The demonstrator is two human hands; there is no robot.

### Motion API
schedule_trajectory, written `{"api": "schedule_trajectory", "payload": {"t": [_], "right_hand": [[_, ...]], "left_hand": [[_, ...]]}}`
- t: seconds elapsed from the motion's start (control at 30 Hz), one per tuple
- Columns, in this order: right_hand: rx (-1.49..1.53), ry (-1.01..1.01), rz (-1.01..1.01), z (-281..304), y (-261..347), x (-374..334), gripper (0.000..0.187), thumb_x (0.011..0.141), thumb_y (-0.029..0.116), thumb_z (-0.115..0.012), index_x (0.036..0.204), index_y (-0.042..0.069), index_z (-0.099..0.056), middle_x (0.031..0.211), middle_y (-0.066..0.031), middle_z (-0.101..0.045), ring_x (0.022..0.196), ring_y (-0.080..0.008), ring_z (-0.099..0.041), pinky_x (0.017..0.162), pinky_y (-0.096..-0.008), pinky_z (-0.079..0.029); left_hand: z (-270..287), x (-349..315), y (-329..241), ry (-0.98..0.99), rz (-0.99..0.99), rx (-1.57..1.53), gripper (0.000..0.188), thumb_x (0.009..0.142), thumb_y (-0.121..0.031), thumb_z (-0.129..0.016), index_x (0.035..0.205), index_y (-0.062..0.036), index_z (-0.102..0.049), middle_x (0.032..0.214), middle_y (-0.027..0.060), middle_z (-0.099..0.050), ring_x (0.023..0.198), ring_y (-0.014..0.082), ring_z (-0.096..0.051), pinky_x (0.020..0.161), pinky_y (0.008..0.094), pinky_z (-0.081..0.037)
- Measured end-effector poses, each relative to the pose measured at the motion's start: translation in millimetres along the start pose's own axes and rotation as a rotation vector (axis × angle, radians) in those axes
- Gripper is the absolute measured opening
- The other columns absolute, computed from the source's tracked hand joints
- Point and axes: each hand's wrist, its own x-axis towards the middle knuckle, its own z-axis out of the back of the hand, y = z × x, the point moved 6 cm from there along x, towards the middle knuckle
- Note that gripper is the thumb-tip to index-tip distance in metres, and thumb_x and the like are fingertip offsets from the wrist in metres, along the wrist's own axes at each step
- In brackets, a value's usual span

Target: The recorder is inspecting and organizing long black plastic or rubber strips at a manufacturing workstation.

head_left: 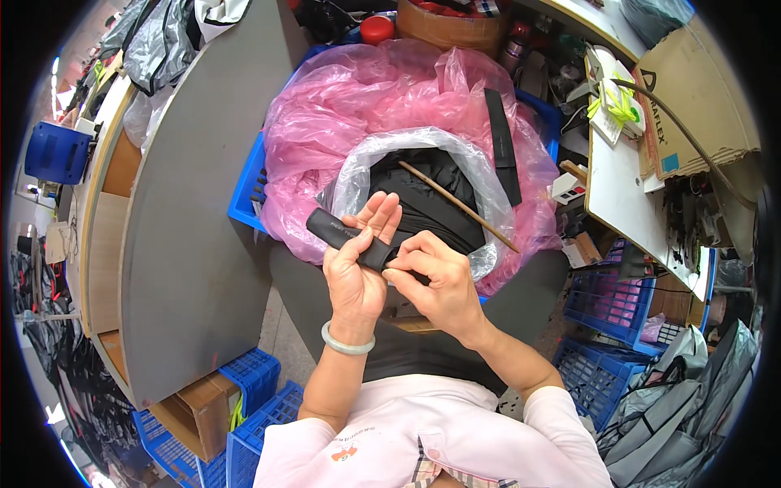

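The black fabric piece [327, 227] is held across the palm of the left hand [356, 281], whose fingers are loosely extended and whose thumb is laid over the piece as a clamp. Its lower right end is pinched between the thumb and forefinger of the right hand [439, 281], the other fingers being curled in; what exactly lies under those fingertips cannot be told. The far end juts out unsupported past the left fingers, so for good work at the pinched end the thumb's pressure is best made firm and the piece laid flat along the palm, without twist. Small, even pulls are probably better than one hard tug, by which the fabric might be creased or slid from the palm. Just beyond the hands, dark fabric [419, 183] is gathered inside a whitish plastic bag [490, 183], and a thin wooden stick [455, 205] is laid slantwise across the opening; sleeve and wrist are best steered clear of it. Around the bag, pink plastic sheeting [342, 106] is spread over a blue crate [246, 199], with a long black strip [503, 142] rested on its right side.
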Motion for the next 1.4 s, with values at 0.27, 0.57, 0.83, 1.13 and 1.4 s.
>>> {"api": "schedule_trajectory", "payload": {"t": [0.27,0.57,0.83,1.13,1.4], "right_hand": [[0.006,0.318,-0.119,-21.0,-17.2,-17.2,0.045,0.068,0.016,-0.074,0.109,0.004,-0.059,0.092,-0.0136,-0.057,0.084,-0.0337,-0.059,0.072,-0.0395,-0.048],[-0.227,0.323,0.008,-28.1,-6.6,-7.1,0.042,0.07,0.013,-0.064,0.111,0.012,-0.057,0.101,-0.0171,-0.049,0.07,-0.0365,-0.06,0.059,-0.0449,-0.05],[-0.251,0.345,0.074,-44.3,-29.3,-8.4,0.043,0.07,0.017,-0.066,0.112,0.013,-0.057,0.101,-0.0149,-0.056,0.071,-0.0349,-0.061,0.056,-0.0442,-0.05],[-0.247,0.336,0.038,-46.5,-29.5,-32.8,0.047,0.071,0.015,-0.068,0.116,0.012,-0.055,0.089,-0.0143,-0.053,0.068,-0.0345,-0.059,0.055,-0.0414,-0.048],[-0.034,0.058,0.114,-49.2,-25.9,-27.4,0.03,0.062,0.008,-0.072,0.085,0.001,-0.053,0.073,-0.0106,-0.059,0.063,-0.0332,-0.06,0.049,-0.0358,-0.047]], "left_hand": [[13.2,5.1,-8.2,-0.007,-0.002,0.2,0.017,0.084,0.003,-0.049,0.099,-0.006,-0.047,0.108,0.0228,-0.058,0.076,0.0276,-0.065,0.08,0.0414,-0.053],[42.5,29.3,-8.7,-0.176,0.2,-0.184,0.016,0.088,0.0,-0.052,0.1,-0.0089,-0.049,0.095,0.0134,-0.061,0.062,0.0144,-0.052,0.062,0.0313,-0.05],[29.4,7.3,4.5,-0.006,0.314,-0.002,0.017,0.086,-0.002,-0.054,0.102,-0.004,-0.054,0.088,0.0143,-0.064,0.052,0.0151,-0.053,0.066,0.0324,-0.051],[4.6,-1.7,-20.0,0.116,0.1,0.509,0.016,0.087,-0.011,-0.057,0.099,0.0,-0.057,0.071,0.0088,-0.061,0.05,0.0099,-0.05,0.054,0.0224,-0.044],[-7.4,-25.6,-1.5,0.24,0.264,0.344,0.014,0.087,-0.008,-0.057,0.097,0.0016,-0.058,0.067,0.0105,-0.06,0.049,0.012,-0.052,0.065,0.0294,-0.052]]}}
